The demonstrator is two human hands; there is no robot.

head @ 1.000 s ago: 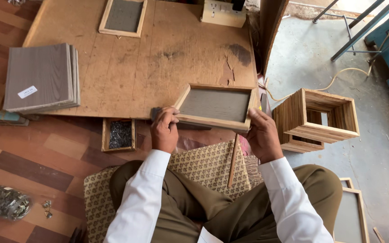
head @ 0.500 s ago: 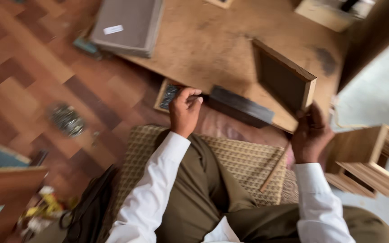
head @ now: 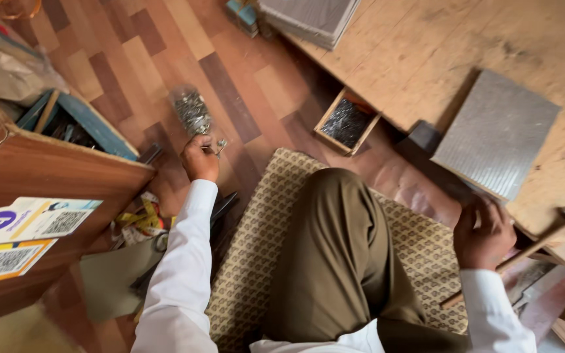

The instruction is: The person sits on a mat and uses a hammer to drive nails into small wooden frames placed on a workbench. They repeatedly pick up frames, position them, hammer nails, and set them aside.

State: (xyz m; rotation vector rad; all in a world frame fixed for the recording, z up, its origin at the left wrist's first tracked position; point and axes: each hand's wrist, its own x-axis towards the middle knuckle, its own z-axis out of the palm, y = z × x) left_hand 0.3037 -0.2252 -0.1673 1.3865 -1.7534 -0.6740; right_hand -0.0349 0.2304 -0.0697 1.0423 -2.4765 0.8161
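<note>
At the far left a wooden crate (head: 47,170) stands on the plank floor (head: 132,59), with printed cards stuck to its side and a blue box (head: 76,124) of tools behind it. Just right of that, the left hand (head: 199,159) reaches out over the floor, fingers curled together and pinching a few small metal nails (head: 217,145) lifted from the clear bag of nails (head: 192,111) lying just beyond the knuckles. Such nails are light, stiff and sharp-tipped, and likely slip easily, so a fingertip pinch on the shanks suits them best. The person sits on a patterned woven mat (head: 263,248). Farther right, a small wooden tray (head: 346,121) of dark nails rests on the floor against the near edge of the plywood board (head: 439,46). On the board's near right part lies a wood-framed panel (head: 497,134), grey face up, tilted over the edge. The right hand (head: 485,234) is closed around the handle of a hammer (head: 524,252), fingers wrapped tight, its head pointing toward the board's right corner.
</note>
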